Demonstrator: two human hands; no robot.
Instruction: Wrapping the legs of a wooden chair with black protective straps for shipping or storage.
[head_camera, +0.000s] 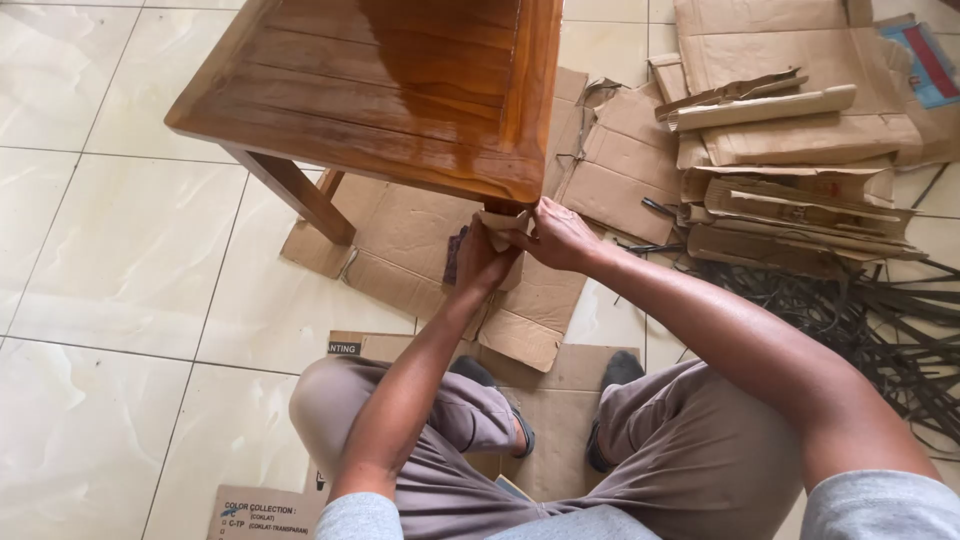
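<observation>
We see L hand (478, 262) & R hand (556, 237) both closed on cardboard strip (497, 226), pressing it round table (400, 90) leg to cushion it.

Flattened brown cardboard boxes (420, 245) lie spread on the pale tiled floor under the wooden piece. More folded brown cartons (790, 110) are stacked at the upper right, and one there bears a blue and red printed label (925, 62). Near the bottom edge, a brown box flap (262, 512) carries black lettering, and another printed flap (345, 347) sits just above the knee
</observation>
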